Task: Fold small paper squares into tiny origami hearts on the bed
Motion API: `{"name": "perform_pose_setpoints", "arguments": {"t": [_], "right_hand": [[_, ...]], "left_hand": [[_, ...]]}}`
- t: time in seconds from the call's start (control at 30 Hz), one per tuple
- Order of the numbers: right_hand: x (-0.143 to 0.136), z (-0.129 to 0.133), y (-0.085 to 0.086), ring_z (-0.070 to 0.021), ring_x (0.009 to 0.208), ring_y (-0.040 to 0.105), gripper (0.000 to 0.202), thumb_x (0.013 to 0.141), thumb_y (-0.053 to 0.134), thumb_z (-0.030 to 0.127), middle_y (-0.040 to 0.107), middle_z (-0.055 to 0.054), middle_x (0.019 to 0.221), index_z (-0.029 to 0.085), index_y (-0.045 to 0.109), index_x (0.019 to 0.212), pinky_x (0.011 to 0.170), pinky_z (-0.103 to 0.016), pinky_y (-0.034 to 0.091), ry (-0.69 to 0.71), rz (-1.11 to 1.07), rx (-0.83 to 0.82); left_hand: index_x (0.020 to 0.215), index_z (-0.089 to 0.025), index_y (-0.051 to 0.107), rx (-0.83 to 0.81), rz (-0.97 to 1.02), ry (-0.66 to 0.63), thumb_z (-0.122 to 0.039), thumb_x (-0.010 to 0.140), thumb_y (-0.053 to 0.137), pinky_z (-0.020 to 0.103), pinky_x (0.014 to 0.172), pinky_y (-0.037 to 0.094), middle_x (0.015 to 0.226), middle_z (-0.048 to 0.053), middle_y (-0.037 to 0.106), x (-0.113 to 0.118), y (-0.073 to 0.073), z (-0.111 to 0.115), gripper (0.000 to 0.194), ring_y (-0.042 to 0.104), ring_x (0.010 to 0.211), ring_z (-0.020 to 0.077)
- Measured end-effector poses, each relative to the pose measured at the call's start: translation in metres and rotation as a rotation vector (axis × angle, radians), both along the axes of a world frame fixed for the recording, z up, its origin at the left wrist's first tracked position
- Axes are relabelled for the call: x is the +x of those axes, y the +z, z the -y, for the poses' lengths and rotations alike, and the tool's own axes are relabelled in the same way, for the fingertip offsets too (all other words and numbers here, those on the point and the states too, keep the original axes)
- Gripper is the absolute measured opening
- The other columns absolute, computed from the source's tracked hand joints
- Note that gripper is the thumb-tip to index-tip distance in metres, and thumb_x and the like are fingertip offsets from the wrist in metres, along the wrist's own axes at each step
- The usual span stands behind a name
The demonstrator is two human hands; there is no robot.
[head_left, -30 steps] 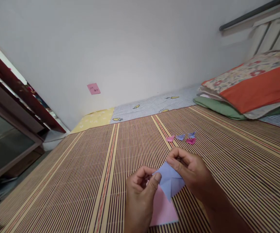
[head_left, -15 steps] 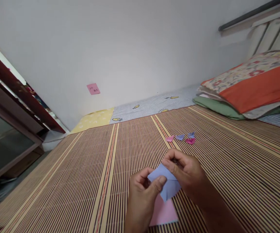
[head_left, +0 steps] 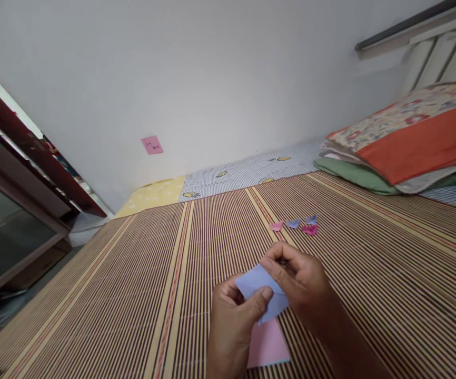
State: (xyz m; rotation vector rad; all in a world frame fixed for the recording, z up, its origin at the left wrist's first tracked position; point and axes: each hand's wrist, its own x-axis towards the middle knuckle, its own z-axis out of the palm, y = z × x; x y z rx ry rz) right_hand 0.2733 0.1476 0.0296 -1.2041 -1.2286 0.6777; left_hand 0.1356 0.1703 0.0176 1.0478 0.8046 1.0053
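Observation:
A folded blue paper (head_left: 254, 279) is held up between both hands above the striped mat. My left hand (head_left: 236, 310) pinches it from the left, its thumb lying across the front. At the upper right edge, my right hand (head_left: 297, 273) grips the paper between thumb and curled fingers. Beneath the hands a pink paper stack (head_left: 268, 345) lies on the mat, partly covered by my left hand. Farther back sit small folded papers: a light pink one (head_left: 276, 226), two blue ones (head_left: 293, 223) (head_left: 311, 219) and a magenta one (head_left: 310, 229).
The striped mat (head_left: 133, 284) spreads across the bed. Folded bedding (head_left: 421, 137) is piled at the right, near a radiator (head_left: 445, 58). A pink note (head_left: 152, 145) is stuck to the wall. A glass-fronted cabinet (head_left: 10, 237) stands at the left.
The blue paper has shifted slightly left and tilted in my hands, and its lower part shows less. My right hand has moved slightly left with it.

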Motion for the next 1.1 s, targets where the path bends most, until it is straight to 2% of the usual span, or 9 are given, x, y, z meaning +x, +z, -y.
{"name": "perform_pose_setpoints", "arguments": {"t": [0.2,0.3,0.4,0.53,0.8,0.97,1.1], "right_hand": [[-0.005,-0.004,-0.006,-0.0119,0.056,0.044,0.027,0.092,0.062,0.039,0.050,0.004,0.063,0.020,0.057,0.074,0.049,-0.024,0.035,0.086,-0.215,-0.041],[-0.007,-0.007,-0.008,-0.0112,0.054,0.043,0.027,0.091,0.063,0.040,0.049,0.005,0.062,0.020,0.056,0.075,0.048,-0.023,0.034,0.129,-0.298,-0.074],[-0.008,-0.007,-0.007,-0.0112,0.056,0.044,0.027,0.091,0.064,0.039,0.050,0.004,0.063,0.020,0.056,0.074,0.049,-0.022,0.035,0.121,-0.299,-0.066],[-0.009,-0.006,-0.006,-0.0106,0.056,0.043,0.027,0.091,0.065,0.039,0.049,0.005,0.063,0.020,0.056,0.074,0.049,-0.022,0.035,0.114,-0.313,-0.057],[-0.009,-0.007,-0.011,-0.0103,0.054,0.041,0.028,0.091,0.065,0.040,0.048,0.005,0.062,0.020,0.057,0.074,0.048,-0.022,0.034,0.131,-0.307,-0.051],[-0.008,-0.011,-0.011,-0.0106,0.056,0.042,0.029,0.092,0.065,0.042,0.048,0.005,0.064,0.019,0.057,0.076,0.049,-0.023,0.033,0.165,-0.333,-0.056],[0.000,-0.010,-0.011,-0.0115,0.060,0.042,0.033,0.099,0.054,0.048,0.048,0.004,0.069,0.018,0.058,0.083,0.054,-0.024,0.035,0.286,-0.280,-0.100]], "left_hand": [[0.076,-0.013,0.074,0.045,-0.052,0.052,-0.026,0.068,0.086,0.023,0.059,0.047,0.068,0.002,0.067,-0.002,0.000,0.001,0.020,0.056,0.061,0.0124],[0.073,-0.014,0.072,0.066,-0.060,0.020,-0.025,0.068,0.085,0.023,0.059,0.047,0.064,-0.001,0.063,-0.003,0.000,-0.001,0.018,0.053,0.059,0.0115],[0.077,-0.013,0.075,0.049,-0.033,-0.015,-0.026,0.069,0.085,0.025,0.062,0.049,0.067,0.001,0.066,-0.003,0.000,-0.001,0.018,0.055,0.061,0.0126],[0.083,-0.013,0.078,0.079,-0.026,-0.014,-0.028,0.074,0.083,0.030,0.072,0.052,0.076,0.005,0.070,-0.004,-0.001,0.000,0.019,0.061,0.074,0.0175],[0.078,-0.012,0.074,0.049,-0.025,-0.054,-0.032,0.071,0.087,0.024,0.060,0.044,0.067,0.001,0.063,-0.009,0.000,-0.003,0.025,0.052,0.061,0.0116],[0.075,-0.012,0.074,0.090,-0.030,-0.002,-0.030,0.074,0.085,0.023,0.058,0.043,0.065,0.000,0.061,-0.010,-0.003,-0.002,0.021,0.051,0.061,0.0116],[0.082,-0.012,0.077,0.026,0.052,0.084,-0.029,0.073,0.085,0.026,0.064,0.050,0.071,0.004,0.071,-0.009,-0.004,-0.005,0.022,0.062,0.066,0.0154]]}}
